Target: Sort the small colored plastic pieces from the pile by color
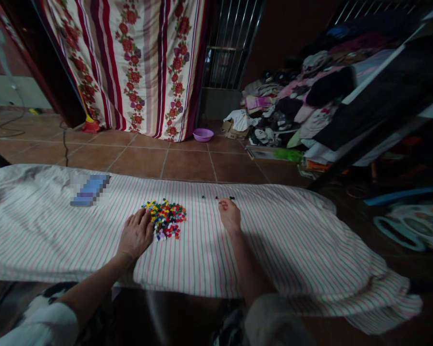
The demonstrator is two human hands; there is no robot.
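A white cloth with thin pink and green stripes (274, 250) covers the counter from edge to edge, its right end sagging in folds over the side. Toward the far left of it lies a flat blue object (89, 191), too blurred to identify. Near the middle sits a heap of small coloured pieces (167, 218), red, yellow, green and blue mixed together, packed fairly tight with a few strays at its near edge. A handful of dark single pieces (223, 197) lie in a short row near the far edge, well apart from the heap.

The left hand (135, 235) lies palm down with fingers loosely spread, its fingertips touching the heap's left side. The right hand (230, 215) reaches toward the row, fingertips drawn together just short of the dark pieces; whether its grip is pinching one I cannot tell.

To judge from this, the work goes best if the left hand holds the heap steady rather than sweeping it, since the soft cloth lets pieces roll into its folds, and if the right places each piece with fingertips only, clear of its neighbours
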